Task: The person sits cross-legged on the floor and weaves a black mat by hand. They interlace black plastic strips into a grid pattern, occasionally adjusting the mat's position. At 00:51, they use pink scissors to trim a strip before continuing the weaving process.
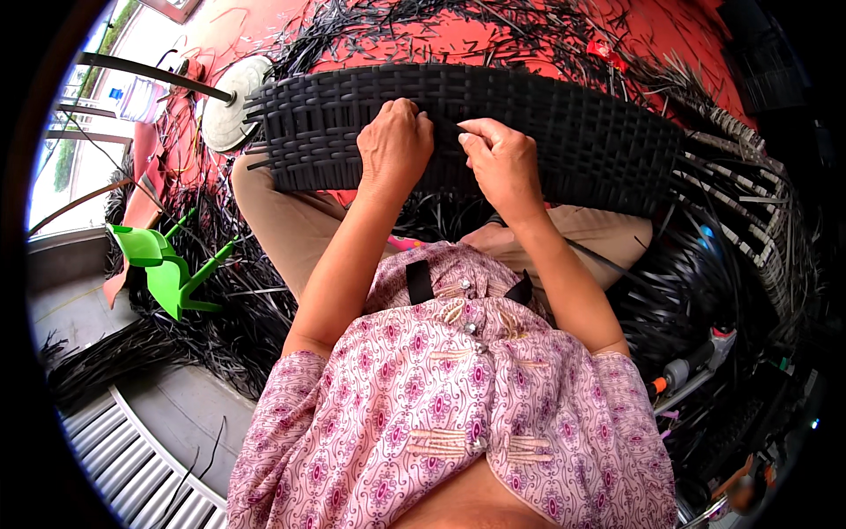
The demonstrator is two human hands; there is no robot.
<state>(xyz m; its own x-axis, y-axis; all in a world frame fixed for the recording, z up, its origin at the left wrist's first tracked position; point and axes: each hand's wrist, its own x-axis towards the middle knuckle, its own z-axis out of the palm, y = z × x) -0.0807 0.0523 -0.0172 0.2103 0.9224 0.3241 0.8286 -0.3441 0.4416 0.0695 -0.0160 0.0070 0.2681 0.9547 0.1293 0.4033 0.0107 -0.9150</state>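
Across my crossed legs lies a long curved panel of woven black strips (582,132), with loose strip ends sticking out at its left. My left hand (397,145) is closed, its fingers curled down against the weave near the middle. Just right of it, my right hand (502,163) holds thumb and forefinger together over the panel. Whatever lies between those fingertips is too small and dark to make out. Part of the weave under both hands is hidden.
Loose black strips (238,326) are heaped at my left, with more scattered over the red floor (449,35). A small green plastic chair (163,264) and a round white base (233,106) with a pole stand left. A grey-and-orange tool (683,370) lies right, near striped woven pieces (749,194).
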